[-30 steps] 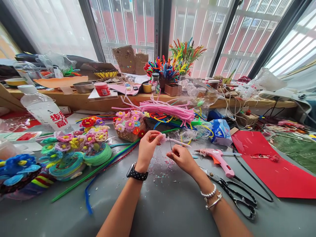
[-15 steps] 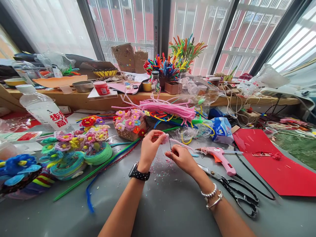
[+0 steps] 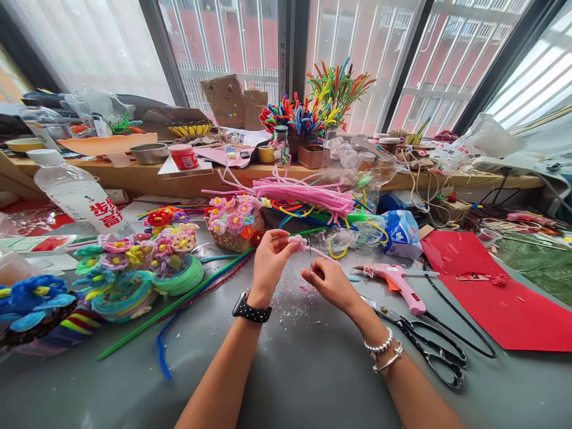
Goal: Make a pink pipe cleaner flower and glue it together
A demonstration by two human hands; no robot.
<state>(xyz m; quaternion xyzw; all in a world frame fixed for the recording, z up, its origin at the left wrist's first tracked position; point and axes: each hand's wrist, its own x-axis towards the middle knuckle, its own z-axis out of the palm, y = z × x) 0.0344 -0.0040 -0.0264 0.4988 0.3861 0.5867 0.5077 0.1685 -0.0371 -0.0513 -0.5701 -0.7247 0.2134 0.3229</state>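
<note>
My left hand [image 3: 271,260], wearing a dark watch, pinches a small looped piece of pale pink pipe cleaner [image 3: 298,239] between thumb and fingertips. From it a pale pink strand runs right, behind my right hand [image 3: 329,280]. That hand has its fingers curled closed on a thin dark upright wire-like piece [image 3: 310,255], whose top meets the pink strand. I cannot tell exactly what the thin piece is. Both hands are above the grey table [image 3: 286,369], over scattered glitter. Just beyond them lies a bundle of pink pipe cleaners [image 3: 304,195].
To the right lie a pink glue gun [image 3: 404,286], black-handled scissors [image 3: 435,348] and red sheets [image 3: 500,292]. Pipe-cleaner flower baskets [image 3: 235,229] and green pots [image 3: 179,275] stand left, beside a water bottle [image 3: 80,193]. Green pipe cleaners [image 3: 179,298] cross the table. A cluttered shelf [image 3: 241,177] runs behind.
The hands have drawn slightly apart, my right hand shifting a little right. The pink strand between them now shows more of its length, and the thin dark piece stands more upright.
</note>
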